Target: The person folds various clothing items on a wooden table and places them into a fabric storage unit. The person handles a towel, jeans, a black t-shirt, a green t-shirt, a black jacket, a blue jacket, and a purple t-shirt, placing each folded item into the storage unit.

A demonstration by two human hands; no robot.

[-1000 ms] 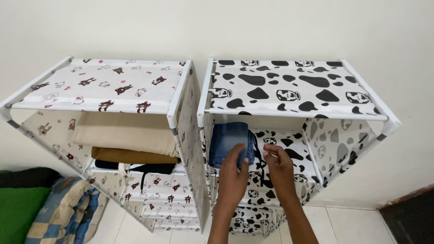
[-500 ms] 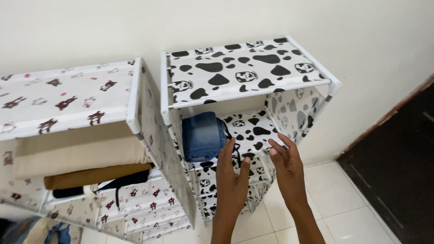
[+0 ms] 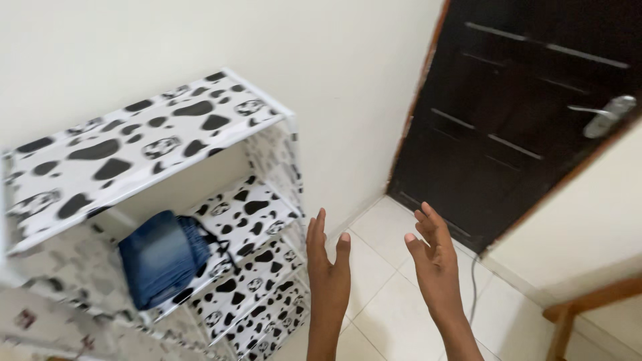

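At the left of the frame I see a fabric shelf rack [image 3: 154, 137] with a black-and-white cow pattern, tilted in the view, its top panel running from the left edge toward the upper middle. On its upper shelf, at lower left, lies a folded pair of blue jeans [image 3: 162, 262], resting on the patterned shelf cloth with a dark cord trailing beside it. More patterned shelves show below it toward the bottom middle.

Just right of the rack, at the bottom centre, my left hand [image 3: 329, 267] is raised with fingers straight and together, empty, close to the rack's front edge but not touching it or the jeans. My right hand [image 3: 435, 264] is beside it, a little apart, fingers loosely spread and slightly curled, also holding nothing.

Behind the hands is a pale tiled floor [image 3: 384, 301]. At the upper right stands a dark wooden door [image 3: 515, 113] with a metal handle [image 3: 605, 115].
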